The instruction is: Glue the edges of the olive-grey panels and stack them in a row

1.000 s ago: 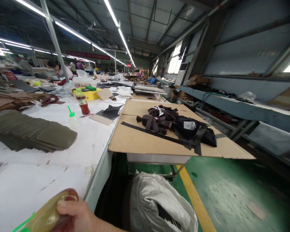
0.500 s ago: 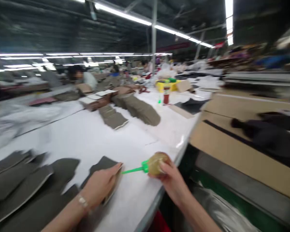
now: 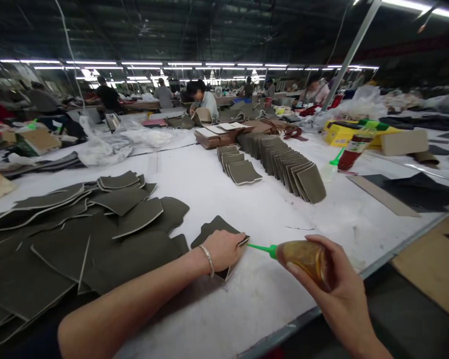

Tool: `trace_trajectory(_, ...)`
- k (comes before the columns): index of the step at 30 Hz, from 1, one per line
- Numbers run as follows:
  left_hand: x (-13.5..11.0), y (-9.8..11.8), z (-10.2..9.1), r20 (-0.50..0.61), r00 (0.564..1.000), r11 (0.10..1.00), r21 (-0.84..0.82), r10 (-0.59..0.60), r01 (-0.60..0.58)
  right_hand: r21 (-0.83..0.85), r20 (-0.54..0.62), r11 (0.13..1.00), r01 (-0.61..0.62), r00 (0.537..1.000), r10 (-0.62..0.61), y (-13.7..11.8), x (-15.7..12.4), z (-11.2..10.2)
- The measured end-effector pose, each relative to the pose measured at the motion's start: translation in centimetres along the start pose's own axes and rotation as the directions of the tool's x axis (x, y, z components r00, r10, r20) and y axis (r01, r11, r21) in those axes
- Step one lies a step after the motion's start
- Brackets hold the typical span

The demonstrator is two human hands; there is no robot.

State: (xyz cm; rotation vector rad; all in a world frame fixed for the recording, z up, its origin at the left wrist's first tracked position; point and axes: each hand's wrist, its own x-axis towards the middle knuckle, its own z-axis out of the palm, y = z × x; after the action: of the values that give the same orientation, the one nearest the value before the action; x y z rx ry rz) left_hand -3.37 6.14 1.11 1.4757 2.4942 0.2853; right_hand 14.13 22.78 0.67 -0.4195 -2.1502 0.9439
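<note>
1. our right grip (image 3: 346, 289) wraps round the squeeze bottle (image 3: 301, 257), near the edge of the surface (image 3: 307, 317).
2. our left grip (image 3: 222, 251) pinches the olive panel (image 3: 214, 227) by its right corner, on the surface; the green nozzle (image 3: 261, 247) points right at it.
3. we seem to be applying liquid there; the next move calls for a steady nozzle.
4. loose panels (image 3: 121, 257) crowd our left; bare room opens ahead, towards the fanned row (image 3: 284, 162).

A slim silvery bracelet (image 3: 209, 259) circles the left wrist (image 3: 199, 262).
</note>
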Motion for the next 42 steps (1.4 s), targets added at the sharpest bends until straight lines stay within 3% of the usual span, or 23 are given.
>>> trace_trajectory(4, 0.2, 0.0, -0.1, 0.010, 1.000, 1.000, -0.009, -0.015, 0.015, -0.095, 0.030, 0.984, 0.148, 0.989, -0.146, -0.3, 0.8, 0.2)
trace_trajectory(13, 0.1, 0.1, 0.1, 0.007, 1.000, 1.000, -0.013, -0.020, 0.020, -0.178, 0.103, 0.958, 0.225, 0.972, -0.209, -0.4, 1.0, 0.6)
trace_trajectory(21, 0.1, 0.3, 0.0, 0.031, 0.999, 1.000, -0.010, -0.015, 0.015, -0.138, 0.036, 0.989, 0.059, 0.998, -0.054, 0.4, 0.9, 0.7)
trace_trajectory(28, -0.2, 0.2, 0.1, 0.039, 0.999, 1.000, -0.016, 0.002, -0.001, 0.006, 0.105, 0.985, -0.171, 0.980, 0.170, 0.9, 0.8, 0.6)
trace_trajectory(32, -0.1, 0.2, 0.2, 0.030, 0.999, 1.000, -0.010, 0.016, -0.016, -0.003, 0.022, 0.984, -0.178, 0.984, 0.178, 1.0, 0.9, 0.6)
trace_trajectory(38, -0.2, 0.0, 0.6, 0.014, 1.000, 1.000, -0.007, 0.027, -0.027, 0.080, 0.246, 0.956, -0.282, 0.935, 0.255, 1.4, 0.2, 0.4)
trace_trajectory(42, -0.3, -0.2, 0.7, 0.012, 0.999, 0.999, -0.016, 0.029, -0.029, 0.104, 0.135, 0.953, -0.285, 0.953, 0.271, 1.4, 0.2, 0.4)
